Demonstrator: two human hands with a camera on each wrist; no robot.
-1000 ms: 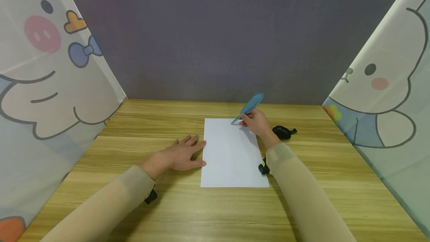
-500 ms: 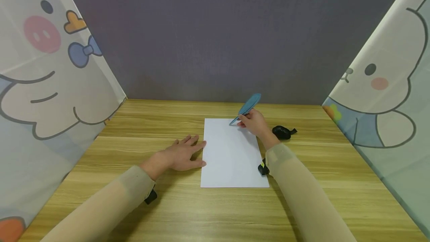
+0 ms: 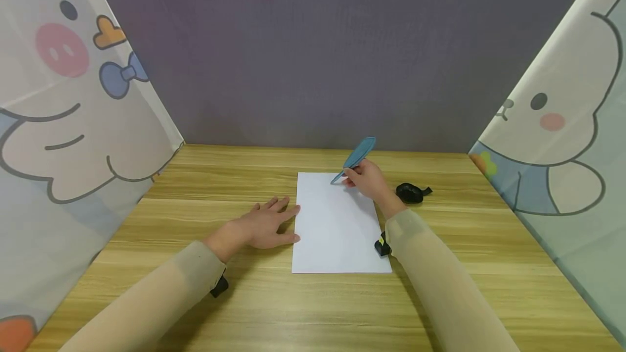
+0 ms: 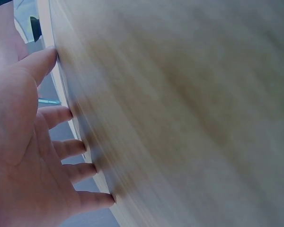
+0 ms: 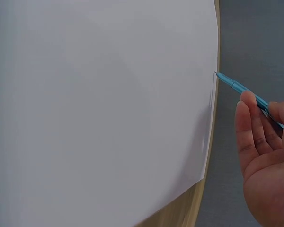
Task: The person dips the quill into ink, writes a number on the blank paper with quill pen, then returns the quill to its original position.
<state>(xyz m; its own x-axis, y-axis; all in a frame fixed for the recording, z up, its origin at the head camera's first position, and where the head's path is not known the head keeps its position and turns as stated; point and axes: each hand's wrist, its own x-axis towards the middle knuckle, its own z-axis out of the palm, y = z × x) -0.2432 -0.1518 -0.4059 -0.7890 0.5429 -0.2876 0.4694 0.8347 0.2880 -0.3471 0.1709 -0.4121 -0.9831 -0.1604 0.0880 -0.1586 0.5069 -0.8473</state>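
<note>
A blue feather-shaped pen [image 3: 359, 152] is pinched between the thumb and fingers of my right hand [image 3: 369, 179], tilted, with its tip at the upper part of a white sheet of paper [image 3: 335, 227]. In the right wrist view the slim tip of the pen [image 5: 232, 84] meets the paper [image 5: 109, 94] near its far edge. My left hand [image 3: 264, 227] lies on the table with fingers spread. Its thumb and index fingertip touch the sheet's left edge. The left wrist view shows the left hand's fingers [image 4: 68, 147] straight, tips down on the wood.
A small black object with a short strap [image 3: 411, 193] lies right of the paper on the wood-grain table [image 3: 235, 308]. A dark grey wall [image 3: 318, 58] rises behind, and cartoon-printed cloths [image 3: 83, 140] hang at both sides.
My right hand has slid slightly left and toward me with the pen, whose tip has shifted along the upper part of the paper. The left hand and paper have stayed put.
</note>
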